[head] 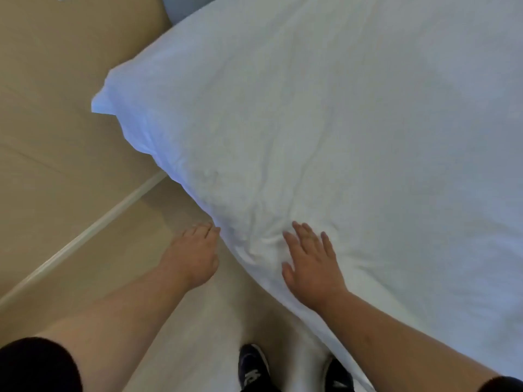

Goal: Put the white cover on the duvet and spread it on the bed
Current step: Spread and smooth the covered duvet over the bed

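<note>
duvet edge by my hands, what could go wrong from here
1. The right hand presses flat on the white duvet where creases bunch up; smoothing only there may push the wrinkles along rather than out.
2. The left hand is at the very edge, so a tug could drag the cover toward the floor.
3. The far corner already overhangs and may slip lower.

Bare forearms; black short sleeves (pixel 36 363) at both upper arms; dark navy trainers (pixel 253 366) with white lettering on the tongues.
</note>
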Tool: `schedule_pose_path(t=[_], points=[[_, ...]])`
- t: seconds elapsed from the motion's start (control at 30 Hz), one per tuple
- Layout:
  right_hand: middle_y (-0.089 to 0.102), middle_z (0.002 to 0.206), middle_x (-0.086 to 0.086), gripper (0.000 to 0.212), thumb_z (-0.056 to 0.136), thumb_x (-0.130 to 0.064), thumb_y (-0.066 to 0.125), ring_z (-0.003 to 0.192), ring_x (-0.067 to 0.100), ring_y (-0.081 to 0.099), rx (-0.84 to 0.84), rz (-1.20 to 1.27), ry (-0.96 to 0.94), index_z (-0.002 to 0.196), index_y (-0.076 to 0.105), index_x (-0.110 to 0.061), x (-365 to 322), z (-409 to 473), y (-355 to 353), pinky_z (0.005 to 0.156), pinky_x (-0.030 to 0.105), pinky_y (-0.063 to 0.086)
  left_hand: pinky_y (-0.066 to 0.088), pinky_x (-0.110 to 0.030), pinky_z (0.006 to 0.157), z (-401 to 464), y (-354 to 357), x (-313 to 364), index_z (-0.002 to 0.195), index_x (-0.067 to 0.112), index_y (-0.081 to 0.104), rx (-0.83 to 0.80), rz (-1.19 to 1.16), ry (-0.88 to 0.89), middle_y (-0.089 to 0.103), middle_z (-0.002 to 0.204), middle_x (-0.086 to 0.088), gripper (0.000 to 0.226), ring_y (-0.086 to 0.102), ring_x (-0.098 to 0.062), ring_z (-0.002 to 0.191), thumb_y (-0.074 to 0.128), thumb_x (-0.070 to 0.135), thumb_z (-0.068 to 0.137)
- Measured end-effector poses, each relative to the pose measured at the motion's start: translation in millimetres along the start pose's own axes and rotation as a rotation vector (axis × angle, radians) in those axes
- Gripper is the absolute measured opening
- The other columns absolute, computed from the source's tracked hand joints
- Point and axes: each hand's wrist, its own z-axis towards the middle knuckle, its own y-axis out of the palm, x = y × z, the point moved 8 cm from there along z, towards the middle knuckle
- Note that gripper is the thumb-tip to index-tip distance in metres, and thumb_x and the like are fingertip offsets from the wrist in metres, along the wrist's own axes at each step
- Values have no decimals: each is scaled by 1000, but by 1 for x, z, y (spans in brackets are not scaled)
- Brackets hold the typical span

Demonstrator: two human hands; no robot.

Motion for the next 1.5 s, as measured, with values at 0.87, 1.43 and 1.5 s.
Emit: schedule_pose_path(t=[0.87,1.43,1.5], points=[[45,154,4,51,85,-30,52,143,25,40,-11,96,-511,136,57,-28,-166,353,-72,118,55,28,52,-45,76,211,-140,-282,111,4,65,380,-97,9,66,109,-13,40,64,-38,92,44,23,83],[-27,163,12,83,90,-78,23,150,38,-22,-116,98,353,151,-22,-45,-172,468,-89,115,70,-7,40,-30,53,285,-210,-362,76,12,49,385,-396,-29,56,70,-6,46,56,-27,61,60,55,88],[-23,164,8,82,91,-77,24,151,35,-21,-22,109,277,153,-17,-43,-199,464,-106,116,68,-8,36,-26,50,254,-231,-373,78,17,44,408,-274,-53,50,69,0,39,51,-18,55,55,52,91]])
